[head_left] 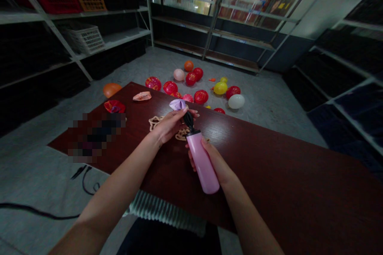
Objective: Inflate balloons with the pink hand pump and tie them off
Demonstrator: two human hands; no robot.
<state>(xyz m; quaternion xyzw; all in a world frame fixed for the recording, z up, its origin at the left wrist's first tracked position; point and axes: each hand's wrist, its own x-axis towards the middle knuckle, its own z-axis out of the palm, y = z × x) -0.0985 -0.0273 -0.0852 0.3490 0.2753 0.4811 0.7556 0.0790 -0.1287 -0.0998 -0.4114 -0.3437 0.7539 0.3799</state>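
A pink hand balloon pump [202, 163] with a black nozzle end is tilted over the dark wooden table [269, 155]. Wrapped around the pump's pink body is my right hand [214, 155], closed. My left hand [172, 124] is closed at the nozzle, its fingers pinching a limp lilac balloon [178, 104] there. The balloon's neck is hidden by those fingers. Beneath and beside my left hand, beige looped pieces [154, 122] lie on the tabletop.
A pink packet [142, 96] and a red packet [115, 106] lie at the table's left. Several inflated balloons, one white [236, 101], are on the floor beyond. Shelving [206, 32] lines the walls. A black cable [38, 212] runs along the floor at left.
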